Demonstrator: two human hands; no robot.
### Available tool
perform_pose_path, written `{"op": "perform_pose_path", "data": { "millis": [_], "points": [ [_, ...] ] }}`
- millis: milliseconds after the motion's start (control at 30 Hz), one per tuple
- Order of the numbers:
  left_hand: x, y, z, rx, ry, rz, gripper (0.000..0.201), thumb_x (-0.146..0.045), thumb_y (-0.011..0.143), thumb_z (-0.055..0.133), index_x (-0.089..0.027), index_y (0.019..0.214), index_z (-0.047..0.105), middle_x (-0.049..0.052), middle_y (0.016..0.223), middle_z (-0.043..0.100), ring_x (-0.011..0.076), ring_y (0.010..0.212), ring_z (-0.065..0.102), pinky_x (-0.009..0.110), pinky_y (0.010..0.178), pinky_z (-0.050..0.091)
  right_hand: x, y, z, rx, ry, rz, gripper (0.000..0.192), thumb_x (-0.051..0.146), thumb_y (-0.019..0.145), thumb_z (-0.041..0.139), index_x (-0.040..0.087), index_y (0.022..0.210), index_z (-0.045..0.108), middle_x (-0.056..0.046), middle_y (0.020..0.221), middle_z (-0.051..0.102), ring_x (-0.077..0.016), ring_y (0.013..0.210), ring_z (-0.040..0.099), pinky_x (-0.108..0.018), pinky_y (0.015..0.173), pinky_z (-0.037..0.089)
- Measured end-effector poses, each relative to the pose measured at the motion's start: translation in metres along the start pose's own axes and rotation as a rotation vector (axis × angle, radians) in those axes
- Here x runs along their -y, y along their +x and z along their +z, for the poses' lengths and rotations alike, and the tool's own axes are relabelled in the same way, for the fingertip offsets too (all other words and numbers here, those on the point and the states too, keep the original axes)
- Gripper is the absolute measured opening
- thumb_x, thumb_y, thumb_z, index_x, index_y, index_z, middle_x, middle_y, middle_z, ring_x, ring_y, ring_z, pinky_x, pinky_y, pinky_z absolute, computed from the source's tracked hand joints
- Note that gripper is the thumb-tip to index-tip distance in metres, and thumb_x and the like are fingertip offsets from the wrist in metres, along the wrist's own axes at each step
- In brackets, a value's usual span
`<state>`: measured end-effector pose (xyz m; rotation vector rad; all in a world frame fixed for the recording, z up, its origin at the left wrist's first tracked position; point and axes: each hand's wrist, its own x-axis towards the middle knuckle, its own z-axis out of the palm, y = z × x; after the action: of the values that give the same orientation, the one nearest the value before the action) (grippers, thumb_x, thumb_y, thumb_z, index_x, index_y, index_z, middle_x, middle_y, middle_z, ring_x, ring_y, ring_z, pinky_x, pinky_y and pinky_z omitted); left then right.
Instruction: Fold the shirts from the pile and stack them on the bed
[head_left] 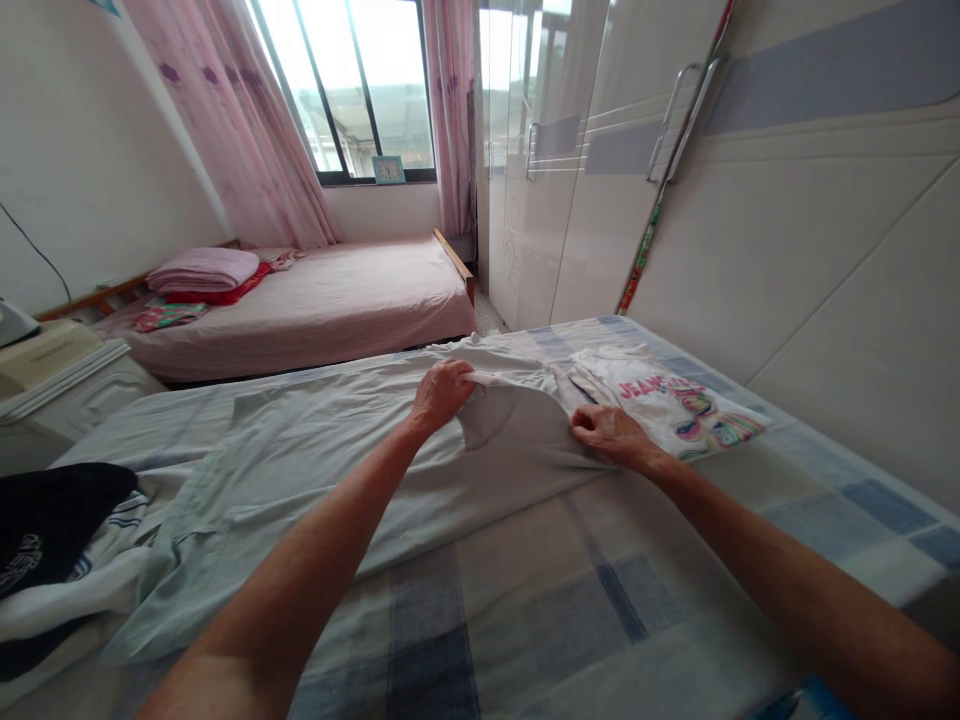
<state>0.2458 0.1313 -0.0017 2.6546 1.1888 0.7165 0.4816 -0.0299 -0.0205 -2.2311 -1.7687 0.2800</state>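
Observation:
A pale grey-green garment [330, 470], its exact kind unclear, lies spread across a bed with a blue-and-white checked sheet [525, 600]. My left hand [442, 395] pinches its far edge near a curved opening. On the opposite side of that opening, my right hand [611, 434] grips the edge with fingers curled. Between the two hands the cloth is lifted slightly and stretched. Just beyond my right hand lies a white printed shirt [660, 395] with pink lettering and a colourful bow design.
Dark and white clothes [60, 530] are heaped at the left. A second bed [360, 290] with a folded pink quilt [202, 270] stands under the window. Glossy wardrobe doors [817, 230] line the right side. A small clock [388, 170] sits on the sill.

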Motion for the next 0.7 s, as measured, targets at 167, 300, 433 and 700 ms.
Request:
{"op": "perform_pose_path", "data": {
  "millis": [167,300,433,700],
  "points": [
    [0.008,0.004,-0.003,-0.24,0.0,0.004,0.022,-0.023,0.083,0.049,-0.02,0.093,0.068,0.006,0.096,0.065,0.0215,0.095,0.057,0.031,0.085,0.044,0.001,0.019,-0.005,-0.204,0.176,-0.019,0.015,0.031,0.08,0.048,0.02,0.079,0.059,-0.001,0.076,0.066,-0.0138,0.069,0.059,-0.023,0.064,0.039],
    [0.008,-0.001,0.008,-0.171,0.118,-0.067,0.035,-0.027,0.083,0.052,-0.019,0.116,0.06,0.011,0.118,0.06,0.0274,0.113,0.051,0.041,0.097,0.04,0.0,0.029,0.007,-0.187,0.101,-0.037,0.014,0.027,0.081,0.048,0.02,0.083,0.061,-0.003,0.079,0.067,-0.0155,0.073,0.061,-0.025,0.067,0.041],
    [0.02,-0.037,-0.003,-0.052,0.149,-0.027,0.043,-0.026,0.084,0.052,-0.018,0.127,0.053,0.012,0.133,0.051,0.0263,0.121,0.048,0.04,0.101,0.039,-0.011,0.013,0.014,-0.29,0.065,-0.067,0.022,0.026,0.084,0.047,0.018,0.098,0.061,-0.007,0.091,0.068,-0.0183,0.082,0.062,-0.029,0.074,0.045],
    [0.085,-0.149,-0.066,0.188,0.211,-0.068,0.03,-0.032,0.09,0.04,-0.02,0.099,0.066,0.007,0.099,0.066,0.0225,0.094,0.061,0.034,0.083,0.047,-0.023,-0.036,0.011,-0.368,0.022,-0.326,0.031,0.036,0.089,0.04,0.022,0.109,0.059,-0.008,0.117,0.061,-0.0246,0.115,0.053,-0.041,0.101,0.038]
  ]
}}
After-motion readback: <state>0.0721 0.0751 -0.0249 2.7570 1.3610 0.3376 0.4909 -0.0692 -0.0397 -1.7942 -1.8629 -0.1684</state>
